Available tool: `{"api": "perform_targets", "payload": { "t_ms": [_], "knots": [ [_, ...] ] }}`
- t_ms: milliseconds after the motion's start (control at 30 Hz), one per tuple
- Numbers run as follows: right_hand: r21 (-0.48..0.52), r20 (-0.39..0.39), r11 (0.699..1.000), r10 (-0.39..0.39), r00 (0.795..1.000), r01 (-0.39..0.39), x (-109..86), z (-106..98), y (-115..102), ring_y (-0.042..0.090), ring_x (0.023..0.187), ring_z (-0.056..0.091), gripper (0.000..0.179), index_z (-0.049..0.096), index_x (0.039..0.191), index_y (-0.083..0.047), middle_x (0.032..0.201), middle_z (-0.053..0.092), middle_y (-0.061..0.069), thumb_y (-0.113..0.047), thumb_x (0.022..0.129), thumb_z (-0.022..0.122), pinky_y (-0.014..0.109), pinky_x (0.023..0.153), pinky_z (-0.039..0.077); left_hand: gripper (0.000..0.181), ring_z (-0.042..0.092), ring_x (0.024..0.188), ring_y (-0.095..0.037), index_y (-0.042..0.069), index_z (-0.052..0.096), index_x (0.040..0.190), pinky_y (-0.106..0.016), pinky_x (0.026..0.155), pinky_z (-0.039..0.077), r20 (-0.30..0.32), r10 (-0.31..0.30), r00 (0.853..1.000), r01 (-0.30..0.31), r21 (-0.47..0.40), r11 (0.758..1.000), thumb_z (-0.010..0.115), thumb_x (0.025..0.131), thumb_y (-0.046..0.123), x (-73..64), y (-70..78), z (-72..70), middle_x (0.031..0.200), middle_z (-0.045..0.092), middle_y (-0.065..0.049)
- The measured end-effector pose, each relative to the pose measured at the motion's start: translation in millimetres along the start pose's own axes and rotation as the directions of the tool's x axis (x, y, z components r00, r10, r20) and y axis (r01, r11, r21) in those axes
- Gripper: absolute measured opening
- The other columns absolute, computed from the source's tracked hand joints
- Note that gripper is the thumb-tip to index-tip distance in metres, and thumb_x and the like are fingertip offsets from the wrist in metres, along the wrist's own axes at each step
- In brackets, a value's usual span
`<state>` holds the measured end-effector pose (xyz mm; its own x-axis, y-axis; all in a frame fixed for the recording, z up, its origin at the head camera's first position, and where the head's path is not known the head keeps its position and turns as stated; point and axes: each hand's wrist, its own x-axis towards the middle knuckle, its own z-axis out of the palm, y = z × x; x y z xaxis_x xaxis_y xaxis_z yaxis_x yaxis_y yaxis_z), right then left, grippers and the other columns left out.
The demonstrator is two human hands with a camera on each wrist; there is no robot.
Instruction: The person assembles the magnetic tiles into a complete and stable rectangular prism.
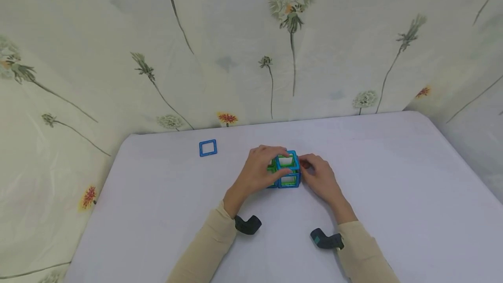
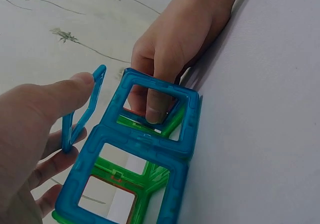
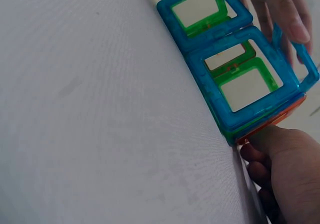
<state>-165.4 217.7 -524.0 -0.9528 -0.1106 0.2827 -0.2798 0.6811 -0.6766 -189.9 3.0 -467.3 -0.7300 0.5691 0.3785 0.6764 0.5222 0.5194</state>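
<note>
A small box-like build of magnetic tiles [image 1: 288, 186] stands on the white table, with blue square frames on the near side and green ones behind. My left hand [image 1: 261, 167] arches over it. Thumb and fingers pinch a blue square magnetic tile [image 2: 95, 101], which tilts up from the build's top edge in both wrist views. At the build's right end, my right hand [image 1: 320, 178] has its fingers bent, with the thumb against a red-orange magnetic tile [image 3: 277, 118] on that side. Part of the build's left half is hidden behind the left hand in the head view.
A loose blue square tile [image 1: 201, 149] lies flat at the back left of the table [image 1: 393, 165]. A curtain with dandelion prints [image 1: 235, 47] hangs behind the table. Dark wrist cameras [image 1: 248, 225] jut inward from both sleeves.
</note>
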Motion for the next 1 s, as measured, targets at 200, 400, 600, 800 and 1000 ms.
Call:
{"api": "perform_targets", "payload": {
  "t_ms": [200,400,600,800,1000],
  "knots": [
    [0.004,0.005,1.0,-0.003,1.0,0.003,0.1,-0.8,-0.8,0.023,0.097,0.057,0.027,0.06,0.117,-0.008,0.106,0.065,0.009,-0.01,0.09,0.061,0.043,0.087,0.047,0.04,0.054,0.115,-0.015,0.02,0.062,0.117,-0.04,0.098,0.039,-0.001,0.013,1.0,-0.013,0.007,1.0,0.07,0.083,0.039,-1.1,2.2,0.3,0.125,0.063,0.004],
    [-0.01,0.007,1.0,0.012,1.0,-0.012,0.6,-1.3,-0.6,0.023,0.098,0.057,0.027,0.061,0.117,-0.008,0.105,0.065,0.009,-0.012,0.091,0.061,0.043,0.087,0.047,0.038,0.053,0.115,-0.014,0.021,0.063,0.116,-0.041,0.099,0.038,0.0,0.023,1.0,-0.023,0.032,0.999,0.07,0.084,0.039,-0.9,2.0,3.1,0.125,0.063,0.005],
    [-0.01,0.009,1.0,0.016,1.0,-0.016,0.9,-1.2,-0.6,0.023,0.097,0.057,0.026,0.061,0.117,-0.008,0.105,0.065,0.008,-0.012,0.091,0.061,0.043,0.087,0.046,0.039,0.053,0.115,-0.014,0.021,0.062,0.117,-0.04,0.098,0.039,0.008,0.016,1.0,-0.016,0.052,0.999,0.07,0.084,0.04,-0.9,3.6,3.9,0.125,0.063,0.004],
    [-0.002,0.012,1.0,0.013,1.0,-0.013,1.0,-1.1,-0.7,0.023,0.098,0.057,0.027,0.06,0.117,-0.008,0.105,0.065,0.009,-0.011,0.091,0.061,0.044,0.087,0.047,0.039,0.053,0.115,-0.014,0.021,0.062,0.117,-0.039,0.097,0.039,0.009,0.014,1.0,-0.015,0.064,0.998,0.069,0.084,0.04,-1.4,4.3,3.5,0.126,0.063,0.005],
    [-0.008,0.01,1.0,0.015,1.0,-0.015,1.1,-1.2,-0.8,0.023,0.098,0.057,0.027,0.06,0.117,-0.008,0.105,0.065,0.009,-0.012,0.091,0.061,0.044,0.088,0.047,0.04,0.052,0.116,-0.014,0.021,0.061,0.118,-0.039,0.098,0.039,0.024,0.008,1.0,-0.01,0.079,0.997,0.069,0.084,0.041,-1.3,4.7,3.7,0.127,0.062,0.004]
  ]
}}
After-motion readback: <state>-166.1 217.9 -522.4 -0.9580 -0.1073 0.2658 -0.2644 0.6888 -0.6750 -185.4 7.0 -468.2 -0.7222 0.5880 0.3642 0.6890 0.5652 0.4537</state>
